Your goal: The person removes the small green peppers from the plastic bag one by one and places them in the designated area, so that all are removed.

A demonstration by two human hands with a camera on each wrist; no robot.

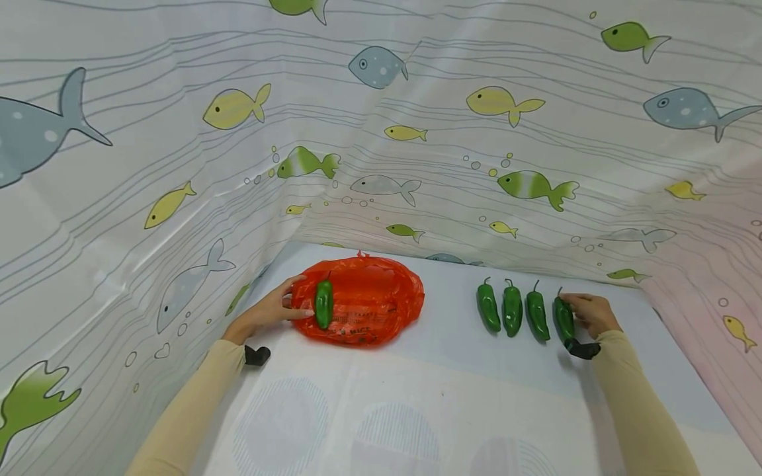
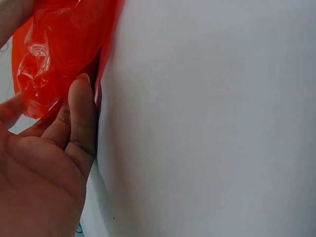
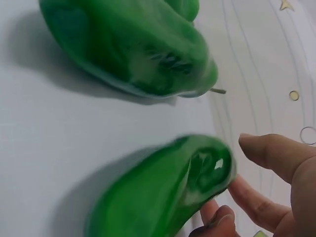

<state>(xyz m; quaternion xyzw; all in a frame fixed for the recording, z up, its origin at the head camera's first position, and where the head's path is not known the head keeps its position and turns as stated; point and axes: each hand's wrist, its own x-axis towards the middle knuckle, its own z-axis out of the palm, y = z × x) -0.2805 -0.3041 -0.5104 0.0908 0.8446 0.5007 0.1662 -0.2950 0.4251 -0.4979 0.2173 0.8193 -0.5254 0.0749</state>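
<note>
A red plastic bag (image 1: pixel 381 291) lies spread on the table, with one green pepper (image 1: pixel 324 304) on its left part. My left hand (image 1: pixel 274 307) holds the bag's left edge, its thumb beside that pepper. In the left wrist view, fingers (image 2: pixel 81 113) lie against the crinkled red plastic (image 2: pixel 64 44). Several green peppers stand in a row at the right, stems pointing away. At the rightmost pepper (image 1: pixel 563 318) is my right hand (image 1: pixel 592 312). The right wrist view has its fingers (image 3: pixel 261 202) around the pepper's stem end (image 3: pixel 207 163), one fingertip slightly apart from the surface.
Left of the rightmost pepper lie the other peppers of the row, among them one pepper (image 1: pixel 538 316) close beside it. A white table cover (image 1: pixel 452 370) with pale circles lies beneath. Fish-patterned sheeting (image 1: pixel 440 158) rises behind and at both sides.
</note>
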